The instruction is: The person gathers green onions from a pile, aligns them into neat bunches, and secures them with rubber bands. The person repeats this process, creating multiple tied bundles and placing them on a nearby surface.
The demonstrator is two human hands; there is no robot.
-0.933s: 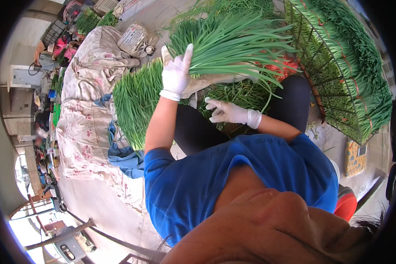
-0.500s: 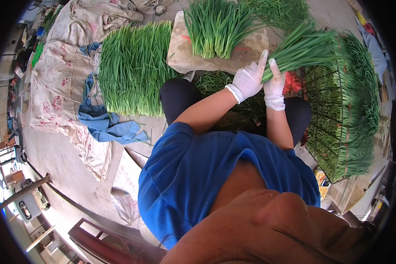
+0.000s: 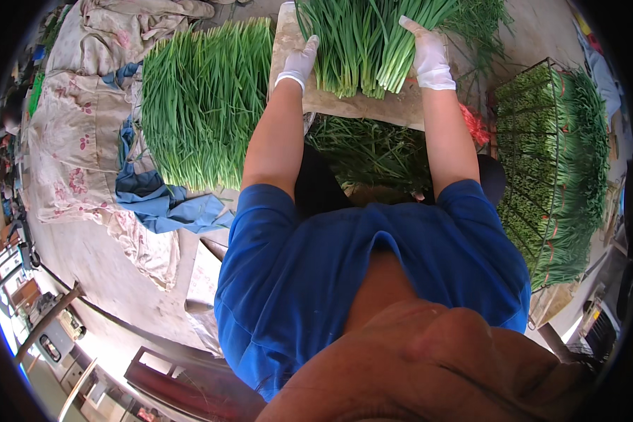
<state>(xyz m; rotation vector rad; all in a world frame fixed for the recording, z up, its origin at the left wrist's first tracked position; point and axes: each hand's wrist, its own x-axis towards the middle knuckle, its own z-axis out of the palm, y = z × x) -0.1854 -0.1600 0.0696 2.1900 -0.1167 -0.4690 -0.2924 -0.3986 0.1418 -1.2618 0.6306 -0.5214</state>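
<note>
Both my hands wear thin white gloves and reach forward to the pile of garlic chives (image 3: 348,53) on a worn board (image 3: 359,105). My left hand (image 3: 300,62) is against the pile's left side, its thumb raised and apart from the fingers. On the other side, my right hand (image 3: 429,55) grips a paler-stemmed bunch of garlic chives (image 3: 399,67), thumb across the top, other fingers partly hidden by leaves. That bunch lies slanted at the pile's right edge, its cut ends toward me.
A wide row of garlic chives (image 3: 207,105) lies to the left, beside a flowered cloth (image 3: 74,141) and a blue cloth (image 3: 165,207). Loose leaves (image 3: 373,151) lie below the board. At the right stand a wire rack (image 3: 524,155) of tied bunches and some red ties (image 3: 475,123).
My hands have moved forward and apart; before, both held the bunch at the right. That bunch now lies on the board against the pile, and my left hand has gone to the pile's left side.
</note>
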